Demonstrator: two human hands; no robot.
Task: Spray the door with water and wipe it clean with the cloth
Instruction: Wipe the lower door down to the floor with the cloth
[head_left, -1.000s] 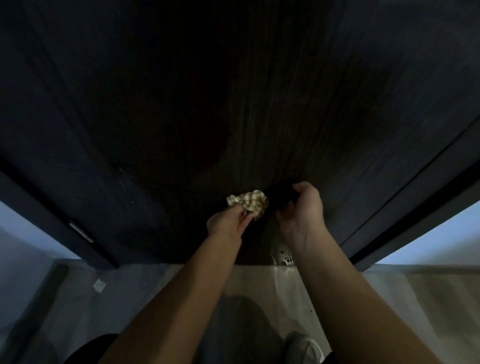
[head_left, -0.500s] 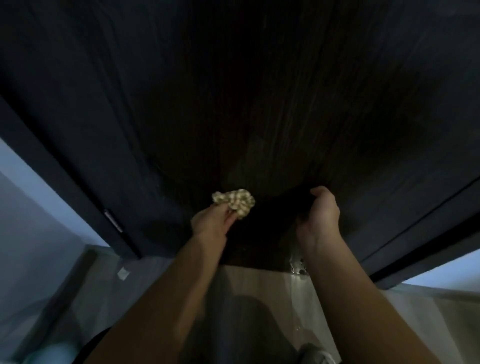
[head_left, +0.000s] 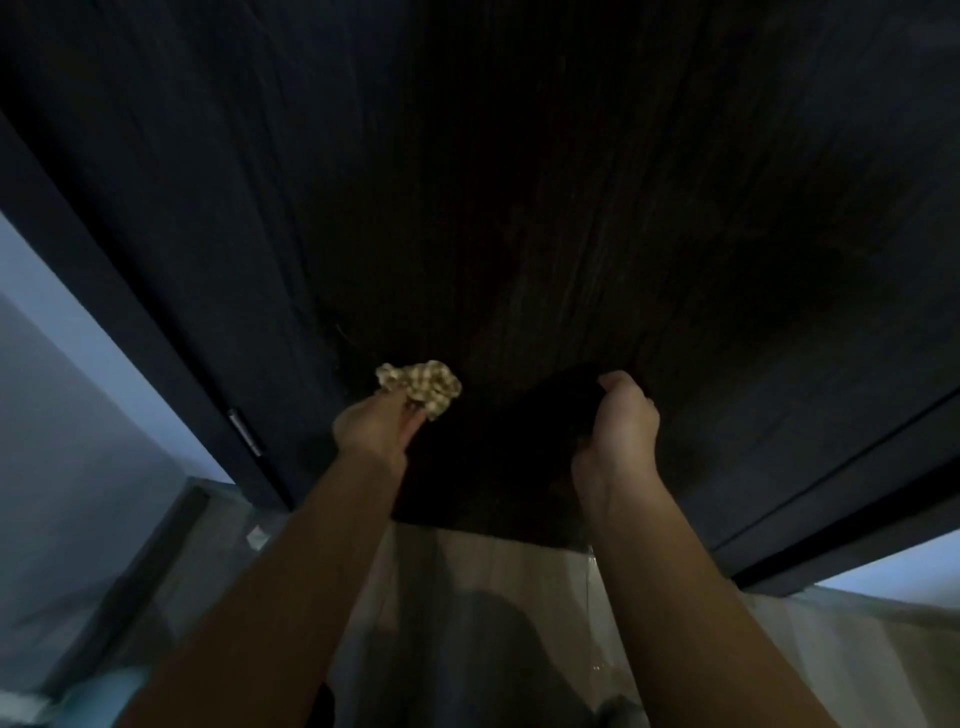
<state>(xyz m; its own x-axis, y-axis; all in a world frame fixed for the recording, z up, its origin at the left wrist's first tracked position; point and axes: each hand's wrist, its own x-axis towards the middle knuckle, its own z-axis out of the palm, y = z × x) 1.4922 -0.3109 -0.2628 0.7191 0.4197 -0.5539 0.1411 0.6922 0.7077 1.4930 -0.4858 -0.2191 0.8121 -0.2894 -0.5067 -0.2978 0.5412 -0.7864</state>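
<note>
My left hand (head_left: 375, 426) pinches the bunched checked cloth (head_left: 422, 387) against the dark door (head_left: 519, 208), my right hand (head_left: 621, 423) curls around something dark, wiping low; next, wipe rightward.

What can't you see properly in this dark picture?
- Head view: whatever the right hand grips is lost in black shadow.
- Most of the cloth is bunched inside the left hand.
- Wet spots on the door: too dark to tell.
- The door's top: cut off by the frame edge.
</note>
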